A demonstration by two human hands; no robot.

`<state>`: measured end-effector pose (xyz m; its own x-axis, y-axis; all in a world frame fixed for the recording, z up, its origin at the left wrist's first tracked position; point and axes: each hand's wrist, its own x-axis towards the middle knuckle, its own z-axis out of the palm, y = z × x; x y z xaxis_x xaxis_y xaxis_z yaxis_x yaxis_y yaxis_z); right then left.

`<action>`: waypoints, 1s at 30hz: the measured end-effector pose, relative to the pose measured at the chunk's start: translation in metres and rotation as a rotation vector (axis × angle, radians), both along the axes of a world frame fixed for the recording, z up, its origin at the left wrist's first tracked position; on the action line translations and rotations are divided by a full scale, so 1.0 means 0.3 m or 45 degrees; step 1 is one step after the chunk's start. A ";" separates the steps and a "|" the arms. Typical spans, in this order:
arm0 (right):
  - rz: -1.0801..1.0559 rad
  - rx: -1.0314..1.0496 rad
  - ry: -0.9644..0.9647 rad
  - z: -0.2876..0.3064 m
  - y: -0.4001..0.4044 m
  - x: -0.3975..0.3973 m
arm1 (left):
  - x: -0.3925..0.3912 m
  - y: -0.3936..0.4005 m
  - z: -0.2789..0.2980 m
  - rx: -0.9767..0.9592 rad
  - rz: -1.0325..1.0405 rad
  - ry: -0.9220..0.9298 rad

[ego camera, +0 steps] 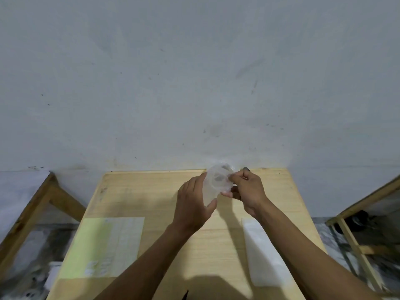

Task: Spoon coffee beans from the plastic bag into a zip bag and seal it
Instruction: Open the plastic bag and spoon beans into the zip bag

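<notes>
Between the two hands, raised above the far edge of the surface (151, 191), sits a small clear plastic bag (216, 180). Left hand (192, 204) cups the bag from its own side, thumb curled under the lower edge and fingers behind the film. Right hand (246, 189) pinches the bag's upper edge between thumb and fingers. Both hands are therefore clamped on the same item and close together.

Progress, as judged: early. No coffee beans are visible in the bag, and no spoon can be identified. The bag appears to be empty and under opening or inspection; whether it is the zip bag or the source bag cannot be told. Spooning and sealing remain outstanding.

Condition of the bag: thin, transparent, crumpled, faintly glossy, partly ballooned; no zip strip discernible through the blur.

Nearer the person than the left hand, a flat yellow-and-clear sheet packet (104, 247) lies on the surface. Beneath the right forearm, a white oblong item (264, 256) lies flat; its nature is not determinable.
</notes>
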<state>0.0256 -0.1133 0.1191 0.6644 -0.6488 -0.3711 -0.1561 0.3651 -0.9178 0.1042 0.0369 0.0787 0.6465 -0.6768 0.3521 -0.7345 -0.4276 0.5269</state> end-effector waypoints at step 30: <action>0.192 -0.908 1.362 -0.457 -0.376 0.027 | 0.211 0.051 -0.068 0.237 0.153 0.273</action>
